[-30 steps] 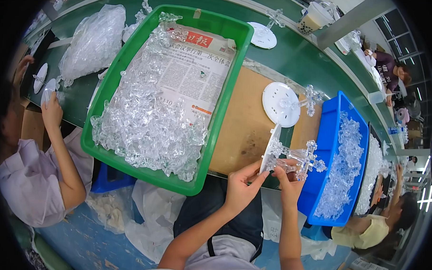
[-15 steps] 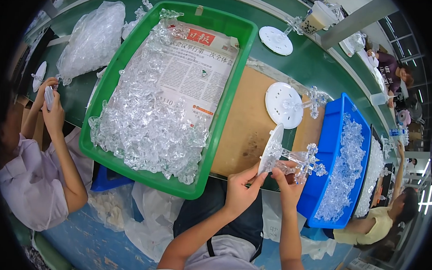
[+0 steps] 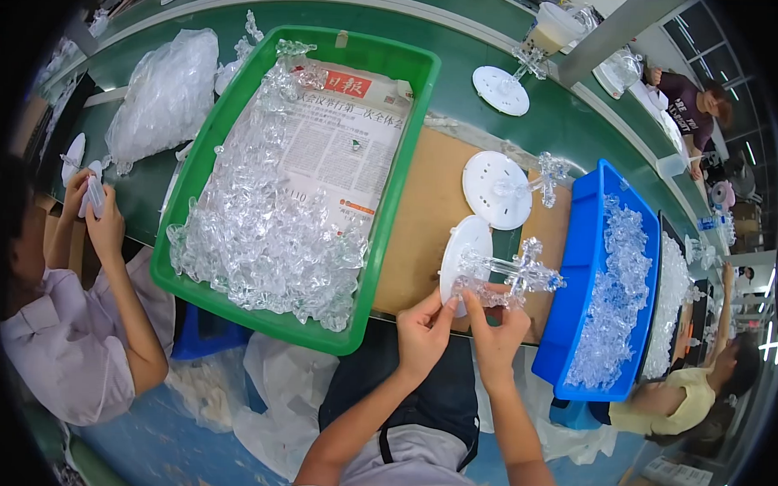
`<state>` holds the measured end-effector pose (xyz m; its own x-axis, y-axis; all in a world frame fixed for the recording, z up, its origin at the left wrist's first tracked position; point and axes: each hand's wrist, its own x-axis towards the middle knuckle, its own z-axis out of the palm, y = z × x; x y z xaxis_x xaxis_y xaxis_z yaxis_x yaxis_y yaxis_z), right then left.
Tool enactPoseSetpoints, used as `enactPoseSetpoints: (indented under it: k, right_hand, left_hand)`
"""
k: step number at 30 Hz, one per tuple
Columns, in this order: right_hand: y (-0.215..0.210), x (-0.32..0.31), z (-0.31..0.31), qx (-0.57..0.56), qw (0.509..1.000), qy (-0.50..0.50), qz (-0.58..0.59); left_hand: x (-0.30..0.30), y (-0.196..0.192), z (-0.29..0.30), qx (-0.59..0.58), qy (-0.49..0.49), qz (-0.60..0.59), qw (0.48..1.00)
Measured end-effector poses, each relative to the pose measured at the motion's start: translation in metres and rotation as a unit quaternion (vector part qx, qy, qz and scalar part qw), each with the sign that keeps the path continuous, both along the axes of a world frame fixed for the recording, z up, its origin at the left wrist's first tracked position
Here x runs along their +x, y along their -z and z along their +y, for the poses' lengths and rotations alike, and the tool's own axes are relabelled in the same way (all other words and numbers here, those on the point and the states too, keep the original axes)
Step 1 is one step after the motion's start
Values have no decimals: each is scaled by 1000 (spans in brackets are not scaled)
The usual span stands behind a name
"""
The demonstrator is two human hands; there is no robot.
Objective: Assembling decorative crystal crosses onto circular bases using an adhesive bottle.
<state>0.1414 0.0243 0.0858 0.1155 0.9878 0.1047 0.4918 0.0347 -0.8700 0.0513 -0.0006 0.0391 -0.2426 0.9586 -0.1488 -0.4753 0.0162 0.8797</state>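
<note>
Above the bench's near edge I hold up a round white plate [image 3: 466, 243], tilted nearly on edge. A clear plastic branched stem [image 3: 522, 272] sticks out from its face toward the right. My left hand [image 3: 423, 334] pinches the plate's lower rim. Close beside it, my right hand [image 3: 498, 334] is closed at the lower part of the same piece, its thumb by the plate's face; the exact contact of its fingertips is hard to make out. Just beyond lies a second white plate [image 3: 487, 188] with a clear branched stem, on the brown board [image 3: 419, 244].
At left stands a green tray [image 3: 372, 281] with clear plastic pieces on newspaper; at right, a blue bin [image 3: 567, 309] of similar pieces. Another plate [image 3: 500, 91] and a drink cup [image 3: 552, 28] are farther back. A co-worker [image 3: 77, 335] sits left; others are at right.
Both hands have moved a little left with the white plate, and its face has turned more toward view. The whole scene has shifted slightly as the head moved.
</note>
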Motion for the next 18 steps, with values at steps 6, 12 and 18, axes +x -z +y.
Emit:
enactPoseSetpoints:
  k: [6, 12, 18]
  right_hand:
    - [-3, 0, 11, 63, 990, -82, -99]
    - [-14, -12, 14, 65, 957, -152, -239]
    - [-45, -4, 12, 35, 951, -208, -224]
  left_hand:
    - [-10, 0, 4, -1, -11, -81, 997]
    - [-18, 6, 11, -126, -38, -240, 962]
    - [-25, -1, 15, -152, -20, -250, 956]
